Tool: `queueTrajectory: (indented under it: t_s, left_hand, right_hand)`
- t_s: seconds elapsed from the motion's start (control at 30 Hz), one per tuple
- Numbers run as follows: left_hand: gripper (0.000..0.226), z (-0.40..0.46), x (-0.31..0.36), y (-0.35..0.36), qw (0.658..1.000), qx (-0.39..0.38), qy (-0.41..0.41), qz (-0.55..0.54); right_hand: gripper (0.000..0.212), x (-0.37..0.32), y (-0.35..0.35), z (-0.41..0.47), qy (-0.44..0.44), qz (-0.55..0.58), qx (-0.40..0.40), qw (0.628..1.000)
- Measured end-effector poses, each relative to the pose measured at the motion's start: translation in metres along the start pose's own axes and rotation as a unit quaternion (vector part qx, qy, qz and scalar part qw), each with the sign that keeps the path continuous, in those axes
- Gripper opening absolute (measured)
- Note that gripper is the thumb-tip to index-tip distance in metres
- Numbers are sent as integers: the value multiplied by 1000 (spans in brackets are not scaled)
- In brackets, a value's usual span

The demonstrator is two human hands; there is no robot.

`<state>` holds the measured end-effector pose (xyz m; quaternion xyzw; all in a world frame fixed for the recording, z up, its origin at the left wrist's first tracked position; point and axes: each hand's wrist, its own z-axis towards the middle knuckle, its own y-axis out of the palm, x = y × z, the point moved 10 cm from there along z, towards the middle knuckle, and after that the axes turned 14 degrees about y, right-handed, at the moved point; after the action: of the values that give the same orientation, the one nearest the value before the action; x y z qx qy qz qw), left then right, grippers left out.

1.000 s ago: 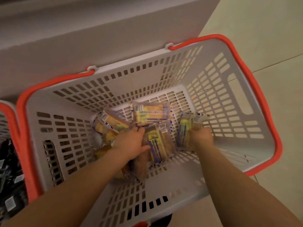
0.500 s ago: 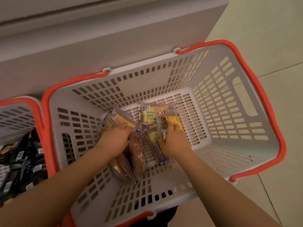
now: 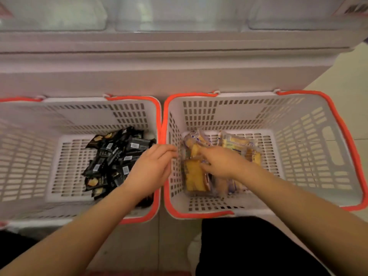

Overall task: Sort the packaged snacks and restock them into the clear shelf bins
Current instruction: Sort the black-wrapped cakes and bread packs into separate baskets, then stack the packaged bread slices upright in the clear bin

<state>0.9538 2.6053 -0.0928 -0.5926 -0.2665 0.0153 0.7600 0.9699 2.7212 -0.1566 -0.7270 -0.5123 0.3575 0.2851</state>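
Our right hand (image 3: 223, 163) flat on glossy yellow packs (image 3: 194, 176) in slotted basket (image 3: 298, 156), left hand (image 3: 153, 168) loosely curled, empty, at nine o'clock.

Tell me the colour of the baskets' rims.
Orange-red, on white slatted baskets; the head view shows the rims clearly.

Pale tiled floor (image 3: 352, 72) beside a white cabinet (image 3: 159, 76), dim light
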Motion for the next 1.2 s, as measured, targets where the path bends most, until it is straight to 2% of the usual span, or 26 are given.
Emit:
queueTrajectory:
  t_s: [0.07, 0.13, 0.23, 0.33, 0.47, 0.57, 0.67, 0.73, 0.8, 0.87, 0.9, 0.97, 1.03, 1.13, 1.2]
  left_hand:
    - [16, -40, -11, -4, 999, -10, -39, -9]
    - [13, -78, -19, 2, 996, -32, -78, -37]
    - [27, -129, -28, 31, 983, -126, -115, -66]
    - [46, -148, -27, 53, 972, -210, -91, -50]
    - [36, -147, -12, 57, 962, -269, -33, 36]
    - [40, -153, -9, 48, 962, -265, -25, 63]
    - [46, -172, -9, 32, 973, -216, -39, 66]
    - [46, -185, -7, 9, 985, -153, -26, 69]
    - [44, -200, -6, -19, 989, -114, -17, 94]
    - [38, -220, -24, -34, 990, -109, -67, 52]
    - [33, -233, -39, -35, 985, -129, -115, 10]
    - [28, -258, -67, -45, 971, -117, -203, -52]
    - [34, -276, -85, -63, 959, -59, -266, -82]
    - [55, -290, -98, -65, 939, -56, -334, -61]
    - [50, -298, -109, -60, 922, -61, -379, -37]
  right_hand:
    - [29, -47, -21, -3, -55, -46, 6, 997]
    - [30, -84, -32, -5, -75, -59, 2, 995]
    - [32, -123, -27, -14, -73, -87, -28, 993]
    - [31, -138, -13, -20, -60, -99, -51, 992]
    - [29, -138, 4, -25, 0, -48, -38, 998]
    - [28, -134, 8, -26, 50, -44, 29, 997]
    - [36, -141, 8, -24, 116, -7, 89, 989]
    - [41, -150, 20, -19, 158, 69, 74, 982]
    - [39, -161, 33, -13, 203, 227, 45, 952]
    - [32, -177, 51, -11, 234, 438, -22, 868]
    - [30, -191, 58, -10, 228, 494, -62, 837]
    - [25, -225, 64, -10, 186, 507, -126, 832]
    - [16, -258, 67, -10, 154, 498, -165, 837]
    - [31, -307, 66, -3, 135, 515, -173, 829]
    - [37, -340, 66, 4, 120, 528, -179, 821]
